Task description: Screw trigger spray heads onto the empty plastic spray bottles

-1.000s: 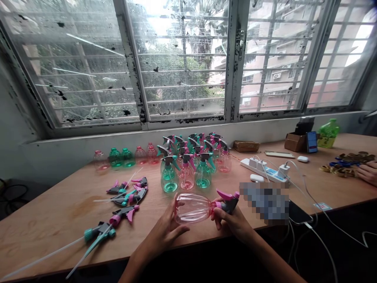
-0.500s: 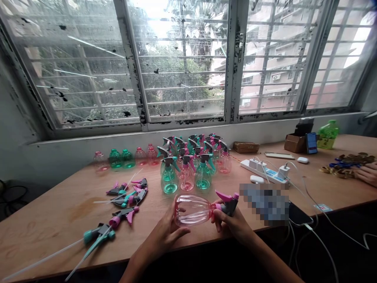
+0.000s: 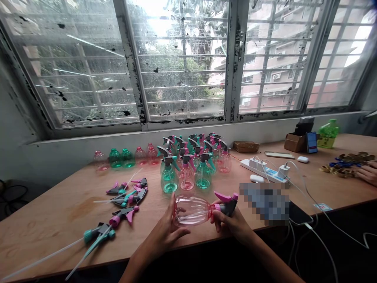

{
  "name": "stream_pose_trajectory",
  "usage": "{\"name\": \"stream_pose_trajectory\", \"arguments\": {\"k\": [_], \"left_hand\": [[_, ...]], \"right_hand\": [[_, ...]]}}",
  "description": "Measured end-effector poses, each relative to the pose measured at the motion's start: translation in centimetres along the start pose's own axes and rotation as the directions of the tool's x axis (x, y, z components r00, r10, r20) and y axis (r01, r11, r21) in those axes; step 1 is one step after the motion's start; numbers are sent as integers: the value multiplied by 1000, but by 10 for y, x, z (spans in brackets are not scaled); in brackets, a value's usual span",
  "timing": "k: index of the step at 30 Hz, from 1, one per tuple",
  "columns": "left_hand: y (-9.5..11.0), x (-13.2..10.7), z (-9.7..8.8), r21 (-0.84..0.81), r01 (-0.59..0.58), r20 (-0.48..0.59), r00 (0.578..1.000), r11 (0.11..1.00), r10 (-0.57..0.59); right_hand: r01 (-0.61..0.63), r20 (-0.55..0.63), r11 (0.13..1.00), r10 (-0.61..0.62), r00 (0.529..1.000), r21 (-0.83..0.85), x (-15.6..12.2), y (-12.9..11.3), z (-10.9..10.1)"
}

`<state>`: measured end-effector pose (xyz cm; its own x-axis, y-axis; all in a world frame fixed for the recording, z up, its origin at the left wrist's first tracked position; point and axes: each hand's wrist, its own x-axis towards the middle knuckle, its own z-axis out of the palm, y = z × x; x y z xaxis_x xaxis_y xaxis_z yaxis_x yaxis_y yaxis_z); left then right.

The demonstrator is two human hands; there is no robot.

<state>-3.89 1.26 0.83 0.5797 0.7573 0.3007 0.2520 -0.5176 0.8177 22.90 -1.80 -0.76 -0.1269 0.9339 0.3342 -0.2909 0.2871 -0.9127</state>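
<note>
A clear pink spray bottle (image 3: 191, 211) lies sideways between my hands above the table's front edge. My left hand (image 3: 168, 228) cups its base, fingers behind it and thumb below. My right hand (image 3: 231, 225) grips the other end at the pink collar, under the grey-and-pink trigger head (image 3: 227, 204). Part of a dip tube shows inside the bottle. Left of my hands lie several loose trigger heads with tubes, among them a pink-collared one (image 3: 125, 215) and a teal-collared one (image 3: 98, 232). Beyond the held bottle, a green spray bottle (image 3: 203, 176) stands in a group of fitted ones.
Open-necked bottles, including a green one (image 3: 115, 158), line the back left. To the right are a power strip (image 3: 265, 171) with cables, a phone (image 3: 300, 214) and a white earbud case (image 3: 257, 179). Another person's hand (image 3: 366, 171) rests at the far right near brass-coloured pieces (image 3: 338, 171).
The bottle has turned slightly about its length and shifted a little left in my hands. My left fingers reach slightly higher at its base. Everything else stays in place.
</note>
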Motion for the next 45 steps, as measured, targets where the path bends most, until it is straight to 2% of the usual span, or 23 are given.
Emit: {"name": "stream_pose_trajectory", "arguments": {"k": [11, 17, 21, 25, 29, 33, 41, 45], "left_hand": [[-2, 2, 3, -25, 18, -33, 999, 1000, -19], [6, 0, 0, 1, 21, 28, 999, 1000, -21], [7, 2, 1, 54, 13, -7, 1000, 998, -12], [2, 3, 3, 1, -8, -44, 999, 1000, 8], [4, -1, 1, 6, 25, -25, 999, 1000, -25], [11, -2, -2, 17, -9, -9, 1000, 1000, 9], [6, 1, 1, 120, -50, -87, 994, 991, 61], [8, -1, 1, 111, -39, -72, 996, 993, 47]], "right_hand": [[-27, -10, 1000, 27, 1000, -11, -2, -4, 1], [-28, -11, 999, 27, 1000, -26, 0, -3, 2], [-29, -10, 999, 29, 1000, -29, -1, -4, 1], [-30, -18, 999, 30, 999, -26, -2, -5, 2], [-32, -23, 999, 32, 999, -21, -2, -4, 3], [-18, -19, 1000, 18, 1000, -12, -1, -3, 2], [36, 0, 999, -36, 999, 19, 0, 1, -2], [33, -6, 999, -33, 999, 14, -1, 0, -1]]}}
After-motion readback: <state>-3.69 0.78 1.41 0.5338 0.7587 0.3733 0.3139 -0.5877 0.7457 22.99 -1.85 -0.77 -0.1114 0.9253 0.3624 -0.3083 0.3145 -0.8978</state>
